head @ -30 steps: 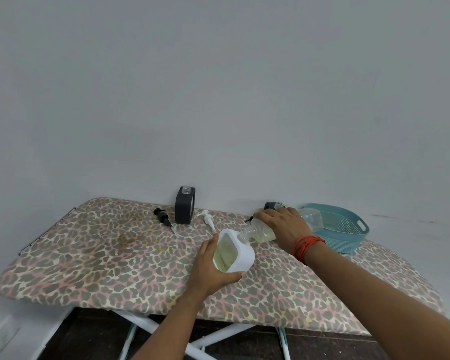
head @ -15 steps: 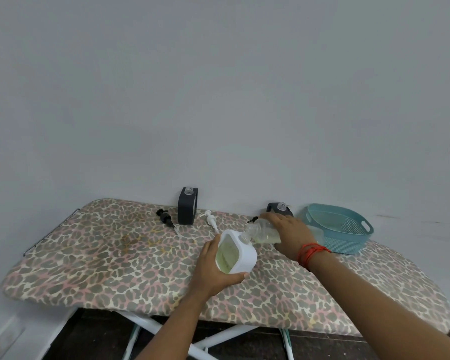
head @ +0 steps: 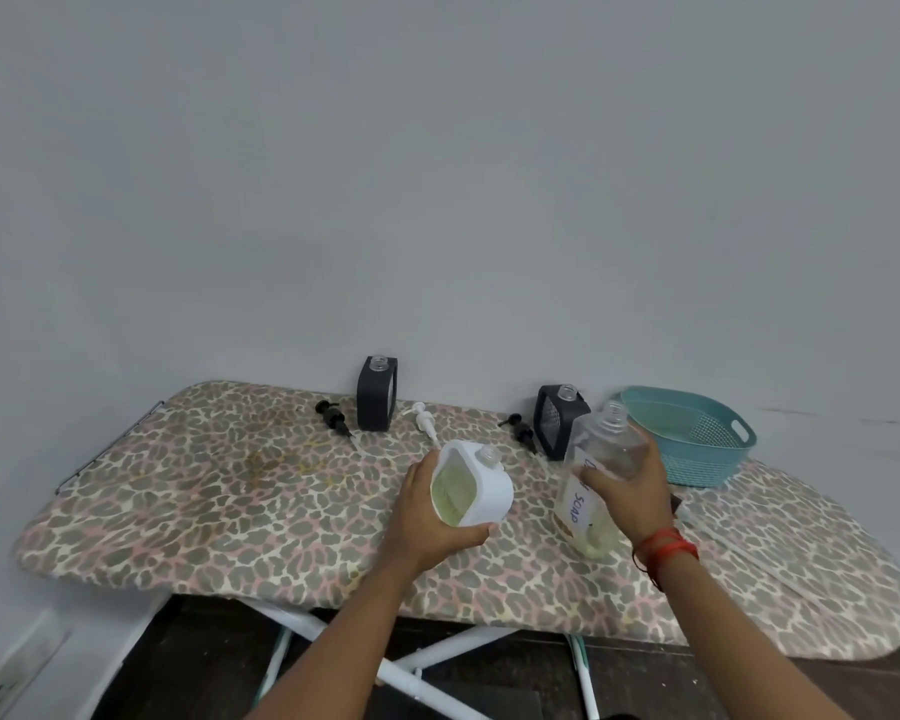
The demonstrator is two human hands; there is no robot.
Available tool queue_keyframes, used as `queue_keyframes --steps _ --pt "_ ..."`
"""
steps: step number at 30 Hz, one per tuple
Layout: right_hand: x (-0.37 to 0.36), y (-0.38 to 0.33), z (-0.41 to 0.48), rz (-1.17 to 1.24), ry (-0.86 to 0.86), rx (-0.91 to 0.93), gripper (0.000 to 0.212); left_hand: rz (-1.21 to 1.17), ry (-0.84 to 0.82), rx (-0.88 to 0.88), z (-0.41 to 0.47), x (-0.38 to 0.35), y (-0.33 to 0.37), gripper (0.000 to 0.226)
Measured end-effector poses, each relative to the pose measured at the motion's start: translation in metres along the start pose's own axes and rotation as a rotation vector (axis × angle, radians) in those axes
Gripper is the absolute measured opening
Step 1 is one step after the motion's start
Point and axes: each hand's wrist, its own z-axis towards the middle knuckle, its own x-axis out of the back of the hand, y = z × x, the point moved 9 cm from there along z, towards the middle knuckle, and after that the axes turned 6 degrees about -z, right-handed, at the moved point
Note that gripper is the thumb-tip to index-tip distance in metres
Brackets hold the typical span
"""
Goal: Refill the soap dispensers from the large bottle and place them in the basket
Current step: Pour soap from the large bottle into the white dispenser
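Hands hold white dispenser (head: 481,488) and large bottle (head: 596,480) mid-board, basket (head: 697,444) beside.

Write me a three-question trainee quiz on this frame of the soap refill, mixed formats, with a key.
1. True or false: the teal basket already holds a dispenser.
2. Multiple choice: what does the right hand hold? A) a black pump head B) the clear large bottle labelled SOAP C) the basket
3. Fill in: the white dispenser in the left hand has its neck ____, with the white pump lying on the ironing board.

Key
1. False; no dispenser shows inside it, and both black dispensers stand on the board.
2. B
3. Open, no pump fitted.
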Motion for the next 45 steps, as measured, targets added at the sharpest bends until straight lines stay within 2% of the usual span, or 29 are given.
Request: queue_keyframes --steps 3,12,16,19,21,23,27,30,32,39,45 --pt "0.000 0.002 -0.017 0.025 0.062 0.036 0.076 0.002 0.004 0.024 0.000 0.001 -0.001 0.117" --pt "-0.001 -0.002 -0.029 -0.044 0.091 0.034 0.076 -0.042 -0.053 0.132 -0.001 0.005 0.006 0.121" --pt "0.000 -0.004 -0.030 -0.051 0.093 0.039 0.075 -0.110 -0.118 0.172 -0.009 0.014 0.007 0.107" --pt "0.001 -0.003 -0.031 -0.059 0.094 0.030 0.074 -0.152 -0.112 0.230 -0.021 0.023 0.000 0.106" --pt "0.001 -0.002 -0.031 -0.062 0.102 0.026 0.074 -0.175 -0.056 0.259 -0.030 0.026 -0.005 0.118" --pt "0.000 -0.001 -0.032 -0.061 0.108 0.027 0.073 -0.188 0.035 0.273 -0.043 0.021 -0.004 0.118" --pt "0.000 0.000 -0.033 -0.056 0.114 0.029 0.074 -0.081 0.247 0.203 -0.063 0.004 0.022 0.101" --pt "0.002 0.001 -0.035 -0.057 0.117 0.038 0.076 -0.008 0.404 0.180 -0.067 0.002 0.044 0.077" --pt "0.004 0.001 -0.036 -0.068 0.130 0.057 0.077 -0.013 0.443 0.198 -0.067 0.000 0.048 0.064" --pt "0.005 0.003 -0.036 -0.095 0.178 0.106 0.079 -0.138 0.371 0.182 -0.037 0.006 0.046 0.056" --pt "0.007 0.009 -0.033 -0.122 0.222 0.164 0.078 -0.121 0.284 0.150 0.040 0.000 0.051 0.061"
